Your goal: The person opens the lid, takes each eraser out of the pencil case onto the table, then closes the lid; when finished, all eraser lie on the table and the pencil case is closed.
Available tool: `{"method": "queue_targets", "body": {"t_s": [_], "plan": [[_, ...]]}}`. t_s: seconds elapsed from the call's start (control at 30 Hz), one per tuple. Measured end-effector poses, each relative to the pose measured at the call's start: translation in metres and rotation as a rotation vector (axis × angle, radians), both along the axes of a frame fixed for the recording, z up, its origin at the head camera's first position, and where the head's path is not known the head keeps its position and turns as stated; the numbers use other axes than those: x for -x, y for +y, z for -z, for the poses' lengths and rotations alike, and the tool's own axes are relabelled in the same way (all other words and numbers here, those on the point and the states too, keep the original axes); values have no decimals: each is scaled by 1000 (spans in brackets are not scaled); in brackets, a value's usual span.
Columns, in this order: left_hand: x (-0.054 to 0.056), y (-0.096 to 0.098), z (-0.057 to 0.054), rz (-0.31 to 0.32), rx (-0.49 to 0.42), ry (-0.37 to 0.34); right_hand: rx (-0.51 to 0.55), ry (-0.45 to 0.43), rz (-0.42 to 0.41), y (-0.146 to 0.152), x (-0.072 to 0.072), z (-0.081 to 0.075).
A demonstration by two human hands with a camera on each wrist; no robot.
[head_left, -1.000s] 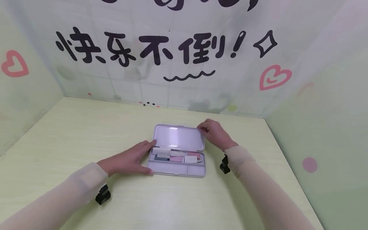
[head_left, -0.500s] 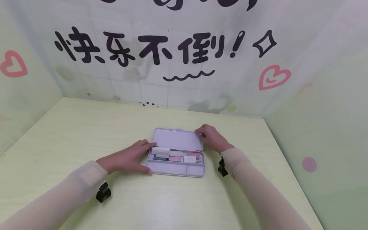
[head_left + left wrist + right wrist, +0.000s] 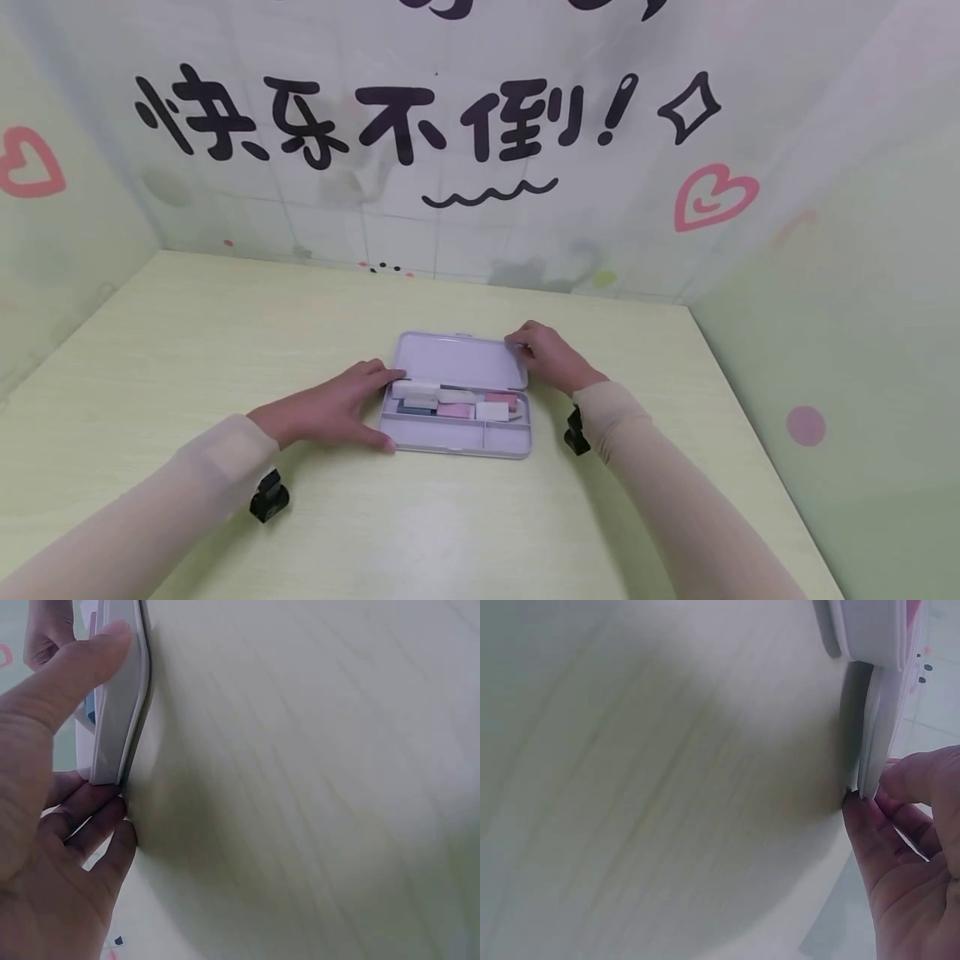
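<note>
While gripping the left end of an open lilac pencil case [image 3: 435, 433] with the left hand [image 3: 333, 412], with the thumb [image 3: 384, 442] at the near corner and a finger [image 3: 392, 376] at the far one, pinches the far right corner of the folded-back lid [image 3: 457, 358] with the right hand [image 3: 553, 356]. Note the position of the case near the middle of the pale worktop [image 3: 450, 533], and, in its far compartment [image 3: 391, 406], a white block [image 3: 492, 411] just beside a pink block [image 3: 453, 410], among other small pieces [image 3: 459, 397].
</note>
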State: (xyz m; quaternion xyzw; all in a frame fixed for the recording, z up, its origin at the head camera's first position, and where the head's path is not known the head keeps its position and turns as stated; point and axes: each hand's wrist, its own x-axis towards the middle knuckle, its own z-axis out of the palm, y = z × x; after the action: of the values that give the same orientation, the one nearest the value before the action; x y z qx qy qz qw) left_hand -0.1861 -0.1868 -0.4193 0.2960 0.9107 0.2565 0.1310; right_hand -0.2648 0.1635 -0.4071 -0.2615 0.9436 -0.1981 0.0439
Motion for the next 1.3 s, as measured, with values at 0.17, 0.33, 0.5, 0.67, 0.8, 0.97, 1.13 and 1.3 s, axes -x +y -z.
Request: {"method": "queue_targets", "body": {"t_s": [0.17,0.33,0.5,0.67,0.8,0.97,1.13,1.3], "plan": [[3,2,-4,7,36,-15,-18,-13,-3,-2,-2,-2],[2,4,-9,6,41,-31,-32,0,-13,-1,-6,-2],[1,5,-11,1,44,-41,-78,81,-43,0,-15,-8],[2,5,-11,-3,46,-41,-109,149,-149,-3,-34,-19],[1,6,-8,-5,46,-34,-107,106,-299,-7,-51,-23],[-1,10,-6,-4,83,-4,-133,95,-388,-10,-71,-24],[-2,12,-7,-11,115,13,-188,85,-418,-14,-81,-27],[-3,12,-7,-15,125,31,-242,100,-447,-18,-84,-29]]}}
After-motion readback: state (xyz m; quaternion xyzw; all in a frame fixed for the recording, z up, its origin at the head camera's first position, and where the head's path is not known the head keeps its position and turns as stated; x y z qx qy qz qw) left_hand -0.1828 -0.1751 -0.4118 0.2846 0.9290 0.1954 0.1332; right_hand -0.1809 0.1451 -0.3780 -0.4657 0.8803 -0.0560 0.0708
